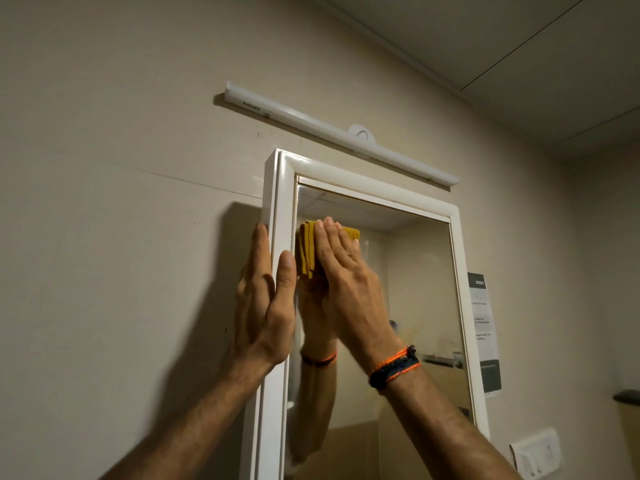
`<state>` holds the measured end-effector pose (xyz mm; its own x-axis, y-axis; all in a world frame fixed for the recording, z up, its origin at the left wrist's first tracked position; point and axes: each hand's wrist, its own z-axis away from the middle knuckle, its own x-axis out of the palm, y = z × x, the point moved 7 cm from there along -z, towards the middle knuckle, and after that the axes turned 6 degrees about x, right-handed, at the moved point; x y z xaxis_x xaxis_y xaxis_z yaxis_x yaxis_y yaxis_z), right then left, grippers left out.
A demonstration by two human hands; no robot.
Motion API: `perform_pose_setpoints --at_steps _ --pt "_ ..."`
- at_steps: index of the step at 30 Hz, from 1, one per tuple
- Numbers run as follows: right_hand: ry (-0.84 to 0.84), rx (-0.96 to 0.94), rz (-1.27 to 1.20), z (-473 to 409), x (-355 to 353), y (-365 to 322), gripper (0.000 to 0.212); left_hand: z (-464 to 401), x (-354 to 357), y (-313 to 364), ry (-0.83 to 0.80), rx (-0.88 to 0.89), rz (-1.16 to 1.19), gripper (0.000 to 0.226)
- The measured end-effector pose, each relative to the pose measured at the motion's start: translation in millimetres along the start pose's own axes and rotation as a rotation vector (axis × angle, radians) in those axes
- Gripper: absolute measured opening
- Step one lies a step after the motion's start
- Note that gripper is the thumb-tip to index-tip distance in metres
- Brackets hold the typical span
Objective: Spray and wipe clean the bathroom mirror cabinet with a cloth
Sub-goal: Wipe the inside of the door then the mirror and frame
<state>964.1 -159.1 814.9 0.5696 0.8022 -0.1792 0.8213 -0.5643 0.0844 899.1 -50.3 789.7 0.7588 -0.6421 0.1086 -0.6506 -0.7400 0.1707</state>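
a white tube light is mounted on the beige wall, slanted in view, with a round white fitting at its middle and small lettering printed near its left end. a printed paper notice with dark bands is stuck to the wall at right. a white switch plate is fixed lower right. a dark ledge is cut off by the right edge. a thin seam is seen across the ceiling.
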Motion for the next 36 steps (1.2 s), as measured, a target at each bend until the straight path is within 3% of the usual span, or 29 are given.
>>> perform_pose_setpoints --at_steps 5,10,17,21,26,36 --pt "0.023 0.241 0.007 7.3 -19.9 97.3 0.060 2.6 2.3 -2.4 0.023 0.020 -0.012 0.068" --pt "-0.001 0.430 0.105 11.9 -40.7 186.1 0.080 2.2 5.6 -4.1 0.048 0.041 -0.026 0.067" --pt "0.010 0.431 0.067 20.6 -42.6 199.6 0.083 6.9 0.6 -12.8 0.044 0.042 0.001 0.071" --pt "0.013 0.446 0.007 47.1 -36.6 195.4 0.087 16.0 0.0 -13.7 0.033 0.048 0.018 0.073" --pt "0.000 0.423 0.020 40.7 -33.5 168.7 0.074 16.5 1.7 -10.0 0.041 0.042 0.023 0.073" --pt "-0.028 0.121 -0.017 7.2 0.2 -6.7 0.068 16.3 0.2 -8.0 0.018 0.011 0.021 0.066"
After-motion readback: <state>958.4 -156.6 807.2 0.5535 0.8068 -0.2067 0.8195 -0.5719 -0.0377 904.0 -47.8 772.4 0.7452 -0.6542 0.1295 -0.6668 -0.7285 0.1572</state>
